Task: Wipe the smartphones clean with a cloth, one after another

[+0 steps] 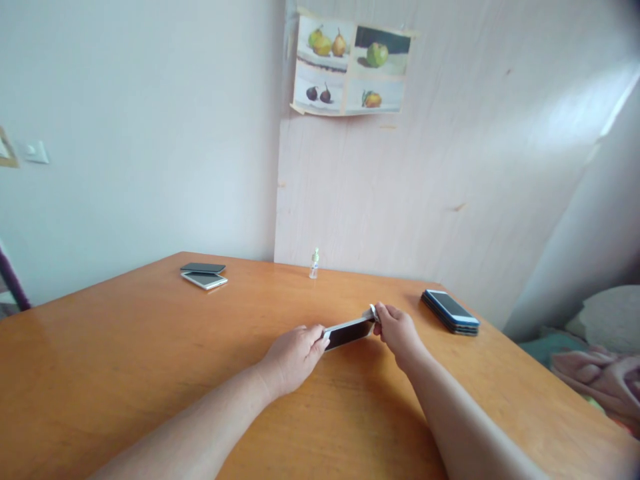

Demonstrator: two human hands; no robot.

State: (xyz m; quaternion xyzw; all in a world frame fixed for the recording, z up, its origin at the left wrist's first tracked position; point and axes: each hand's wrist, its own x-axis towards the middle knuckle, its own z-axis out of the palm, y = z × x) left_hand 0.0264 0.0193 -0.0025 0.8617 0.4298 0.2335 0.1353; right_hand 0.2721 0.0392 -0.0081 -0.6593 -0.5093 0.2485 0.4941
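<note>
Fingers (315,332) of the left hand (293,360) are closed around one end of a phone (347,335), which is held tilted above the table (240,307), nearer than the bottle (314,265) and slightly right of it. By the right hand (399,335), a crumpled white wipe (373,312) is pinched tightly at the phone's other end. Steady left-hand support is advised, with light, even pressure applied through the wipe.

- Home room suggested
- Wooden table (150,353) placed beneath left hand (295,357) and right hand (399,333)
- Fruit pictures (353,70) taped on wall (350,180) beyond hands
- Crumpled cloth (595,373) piled right of right hand
- White wall plate (37,152) mounted left of left hand
</note>
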